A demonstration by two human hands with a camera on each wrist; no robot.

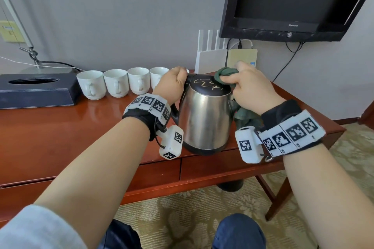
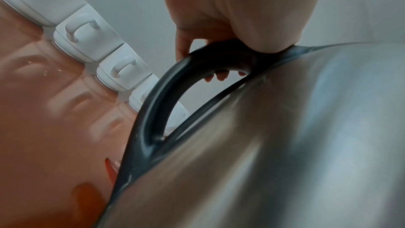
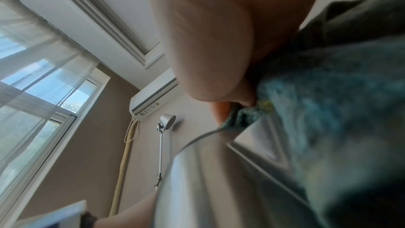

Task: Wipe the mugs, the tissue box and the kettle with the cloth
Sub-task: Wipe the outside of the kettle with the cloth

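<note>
The steel kettle with black lid (image 1: 204,115), near the wooden desk's (image 1: 60,131) front edge, was gripped at its handle by the left hand (image 1: 172,85) while the dark green cloth (image 1: 224,77), clenched in the right hand (image 1: 251,87), apparently rubbed the lid; hard strokes could tip it off.

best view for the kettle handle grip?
Left wrist: the left hand curls round the top of the kettle's black handle, close up. Head view shows only the hand covering the handle. Right wrist view shows none of it.
</note>
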